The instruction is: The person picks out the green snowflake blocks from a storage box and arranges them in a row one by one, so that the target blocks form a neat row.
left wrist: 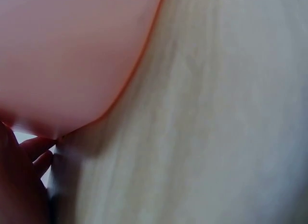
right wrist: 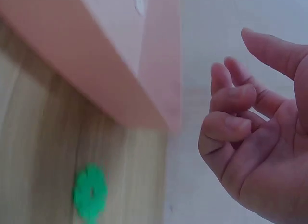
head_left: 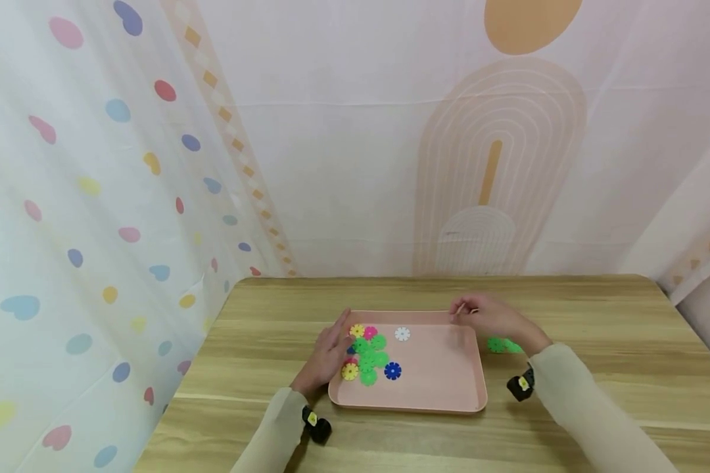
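Observation:
A shallow pink tray (head_left: 434,368) lies on the table, with notched plastic discs grouped mostly at its left end. Several are green (head_left: 367,360); others are yellow (head_left: 350,372), pink (head_left: 370,333) and dark blue (head_left: 392,371), and a white disc (head_left: 402,334) lies apart near the far wall. My left hand (head_left: 324,360) grips the tray's left side, thumb inside and fingers along the outer edge. Above the far right corner, my right hand (head_left: 490,319) holds nothing; its fingers are loosely curled and the thumb stands apart in the right wrist view.
Green discs (head_left: 497,345) lie on the wooden table (head_left: 603,368) just right of the tray, partly hidden by the right forearm. A patterned curtain (head_left: 343,164) hangs behind the table and along its left side.

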Demonstrator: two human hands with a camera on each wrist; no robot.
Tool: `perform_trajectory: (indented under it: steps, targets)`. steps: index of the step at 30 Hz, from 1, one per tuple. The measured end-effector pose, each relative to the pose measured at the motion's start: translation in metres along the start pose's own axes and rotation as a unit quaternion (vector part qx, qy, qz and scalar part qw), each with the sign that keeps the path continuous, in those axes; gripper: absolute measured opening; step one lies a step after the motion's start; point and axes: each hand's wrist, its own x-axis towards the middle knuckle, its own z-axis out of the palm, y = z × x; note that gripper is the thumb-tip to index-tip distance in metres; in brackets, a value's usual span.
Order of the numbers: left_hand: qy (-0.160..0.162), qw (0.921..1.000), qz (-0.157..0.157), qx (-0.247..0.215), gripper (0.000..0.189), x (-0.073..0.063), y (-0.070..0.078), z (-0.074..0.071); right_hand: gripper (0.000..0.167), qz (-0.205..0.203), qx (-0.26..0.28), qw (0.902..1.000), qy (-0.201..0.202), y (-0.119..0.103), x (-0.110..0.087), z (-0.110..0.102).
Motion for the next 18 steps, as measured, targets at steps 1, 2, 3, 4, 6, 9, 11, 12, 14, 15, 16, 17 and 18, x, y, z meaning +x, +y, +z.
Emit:
perform_trajectory:
  steps: [1, 2, 3, 4, 6, 9, 11, 12, 14, 15, 16, 17, 18]
  targets:
    - [0.001, 1.0, 0.003, 0.0, 0.06, 0.0, 0.0, 0.0, 0.015, -0.004, 0.0, 0.9999, -0.01, -0.003, 0.004, 0.004]
    - [0.003, 1.0, 0.008, 0.001, 0.06, 0.0, 0.0, 0.0, 0.015, -0.003, 0.0, 0.9999, -0.017, -0.006, 0.007, 0.008]
    - [0.005, 0.9999, 0.014, 0.004, 0.059, 0.001, 0.0, 0.0, 0.014, -0.003, -0.001, 0.9997, -0.023, -0.008, 0.011, 0.011]
    - [0.005, 0.9998, 0.017, 0.004, 0.059, 0.001, 0.0, 0.0, 0.014, -0.004, 0.001, 0.9996, -0.028, -0.01, 0.014, 0.015]
    - [0.007, 0.9997, 0.023, 0.008, 0.059, 0.001, 0.0, 0.0, 0.012, -0.001, 0.007, 0.9993, -0.036, -0.014, 0.02, 0.023]
    - [0.005, 0.9998, 0.019, 0.008, 0.058, 0.001, 0.001, 0.0, 0.011, 0.0, 0.014, 0.9988, -0.047, -0.018, 0.03, 0.034]
    - [0.004, 0.9999, 0.014, 0.004, 0.058, 0.0, 0.001, 0.0, 0.012, 0.006, 0.021, 0.998, -0.059, -0.021, 0.036, 0.042]
    - [0.003, 0.9999, 0.014, 0.002, 0.058, 0.0, 0.001, 0.0, 0.013, 0.01, 0.026, 0.9975, -0.065, -0.022, 0.039, 0.046]
    - [0.001, 0.9999, 0.011, -0.003, 0.058, 0.0, 0.002, 0.0, 0.014, 0.02, 0.037, 0.9957, -0.082, -0.026, 0.045, 0.053]
    - [0.001, 0.9999, 0.011, -0.005, 0.058, 0.0, 0.002, 0.0, 0.015, 0.024, 0.042, 0.9946, -0.091, -0.027, 0.047, 0.057]
    - [0.0, 0.9999, 0.011, -0.006, 0.058, -0.001, 0.003, 0.001, 0.015, 0.032, 0.049, 0.9934, -0.099, -0.029, 0.05, 0.06]
    - [-0.001, 0.9999, 0.01, -0.005, 0.058, -0.001, 0.003, 0.0, 0.015, 0.036, 0.055, 0.9921, -0.106, -0.03, 0.052, 0.064]
    - [-0.001, 0.9999, 0.012, -0.004, 0.058, -0.001, 0.003, 0.001, 0.015, 0.04, 0.062, 0.9911, -0.111, -0.032, 0.053, 0.067]
